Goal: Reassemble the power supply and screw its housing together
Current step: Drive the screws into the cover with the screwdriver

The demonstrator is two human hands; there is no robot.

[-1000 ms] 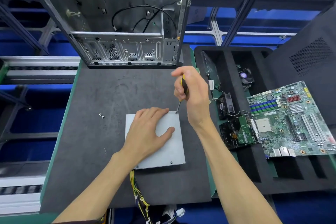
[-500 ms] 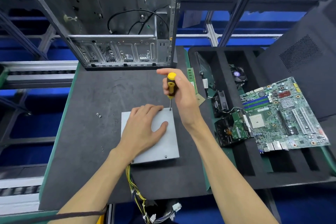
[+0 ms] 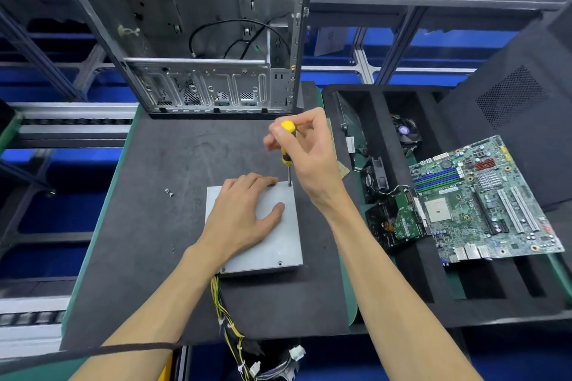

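The grey power supply (image 3: 278, 244) lies flat on the dark mat, its yellow and black cable bundle (image 3: 229, 322) trailing off the near edge. My left hand (image 3: 244, 219) rests flat on its lid, fingers spread. My right hand (image 3: 305, 151) pinches the yellow-and-black screwdriver (image 3: 287, 145) by its handle. The screwdriver stands upright with its tip on the lid's far right corner. A screw head (image 3: 279, 263) shows near the lid's near right corner. Two loose screws (image 3: 169, 192) lie on the mat to the left.
An open computer case (image 3: 216, 40) stands at the mat's far edge. To the right, a black foam tray (image 3: 383, 269) holds a motherboard (image 3: 483, 201), a hard drive (image 3: 393, 223) and fans (image 3: 405, 130). A dark side panel (image 3: 520, 102) leans at far right.
My right hand has shifted its grip up the handle, so the yellow cap now shows and the screwdriver stands more upright on the far right corner. My left hand stays on the lid.
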